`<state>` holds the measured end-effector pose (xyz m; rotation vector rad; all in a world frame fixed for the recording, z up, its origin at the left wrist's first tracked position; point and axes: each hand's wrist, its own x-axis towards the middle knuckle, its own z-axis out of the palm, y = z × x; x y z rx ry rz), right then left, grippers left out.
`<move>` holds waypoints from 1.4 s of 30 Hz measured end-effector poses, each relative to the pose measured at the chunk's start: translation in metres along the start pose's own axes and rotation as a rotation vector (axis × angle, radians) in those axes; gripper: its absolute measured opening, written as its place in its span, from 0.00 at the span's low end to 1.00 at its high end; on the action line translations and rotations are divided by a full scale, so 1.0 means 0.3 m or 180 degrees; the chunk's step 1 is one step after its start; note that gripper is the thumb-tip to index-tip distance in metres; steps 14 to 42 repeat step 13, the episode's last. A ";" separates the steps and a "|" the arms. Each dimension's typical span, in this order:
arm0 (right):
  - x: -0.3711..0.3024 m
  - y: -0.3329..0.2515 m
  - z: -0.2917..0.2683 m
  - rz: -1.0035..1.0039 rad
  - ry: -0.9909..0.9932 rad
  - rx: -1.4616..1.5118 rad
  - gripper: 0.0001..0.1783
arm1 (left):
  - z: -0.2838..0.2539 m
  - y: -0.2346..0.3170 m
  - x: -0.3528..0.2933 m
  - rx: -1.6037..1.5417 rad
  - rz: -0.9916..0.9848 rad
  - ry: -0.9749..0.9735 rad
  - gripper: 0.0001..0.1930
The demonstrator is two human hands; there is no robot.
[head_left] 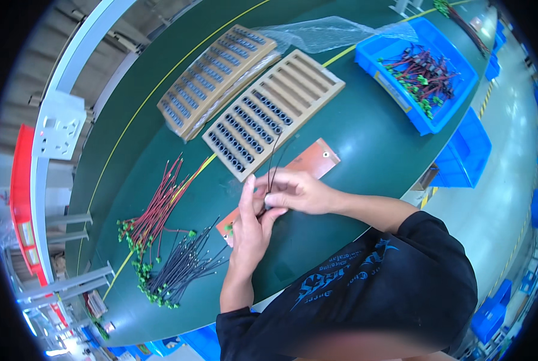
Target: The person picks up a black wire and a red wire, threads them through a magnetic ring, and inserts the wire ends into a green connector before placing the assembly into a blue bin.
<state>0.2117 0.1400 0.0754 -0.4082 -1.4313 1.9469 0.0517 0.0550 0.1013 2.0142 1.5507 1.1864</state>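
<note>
My left hand [252, 224] and my right hand [304, 191] meet over an orange-brown board [324, 159]. The fingers of my right hand are closed on a thin black wire [271, 171], whose loose length rises above them toward the wooden tray. My left hand is closed too, its fingertips against those of the right. Whatever small piece sits between the fingertips is mostly hidden. Just beyond my hands lies the slotted wooden tray [249, 161], with rows of black round parts [245, 125] in its nearer slots; several farther slots are bare.
Left of my hands lie red wires [160, 212] and black wires [181, 268] with green ends. Stacked trays [192, 123] of small parts stand at the back left beside clear plastic film [329, 34]. A blue bin [422, 123] at the back right holds red-and-black wire assemblies [422, 75].
</note>
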 end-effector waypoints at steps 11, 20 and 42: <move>-0.108 -0.565 -0.647 -0.1665 0.2765 0.0011 0.20 | 0.041 -0.012 -0.104 0.0697 0.1889 0.0289 0.26; -0.235 -0.660 -0.936 -0.1236 0.2722 -0.0233 0.22 | 0.076 -0.033 -0.105 0.0616 0.1996 -0.0223 0.16; -0.235 -0.660 -0.936 -0.1236 0.2722 -0.0233 0.22 | 0.076 -0.033 -0.105 0.0616 0.1996 -0.0223 0.16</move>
